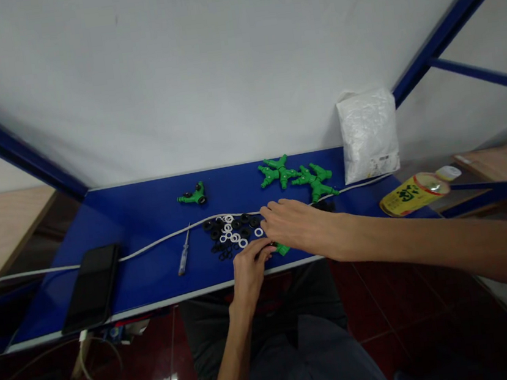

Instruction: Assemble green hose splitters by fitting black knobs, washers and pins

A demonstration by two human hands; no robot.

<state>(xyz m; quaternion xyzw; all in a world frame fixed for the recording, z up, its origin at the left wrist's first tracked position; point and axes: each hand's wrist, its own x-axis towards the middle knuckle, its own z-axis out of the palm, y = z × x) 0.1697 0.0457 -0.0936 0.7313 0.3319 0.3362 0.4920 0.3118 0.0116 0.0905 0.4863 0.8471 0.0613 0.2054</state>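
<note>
Near the front edge of the blue table, my two hands meet around a green plastic hose fitting (282, 248), mostly covered by them. My left hand (247, 268) pinches it from the left, fingers closed. Over its top bends my right hand (288, 226), fingers curled together; what lies between their tips is hidden. Just left of the hands, black rubber rings and white washers (235, 238) lie in a loose pile. Farther back are several green Y-shaped hose fittings (313, 181). Another green fitting (194, 195) with black parts on it lies alone at the back left.
A screwdriver (184, 254) lies left of the rings, and a black phone (92, 284) at the left. A white cable (158, 241) crosses the blue table (145, 209). At the right are a white plastic package (368, 133) and a yellow-labelled bottle (413, 194) on its side.
</note>
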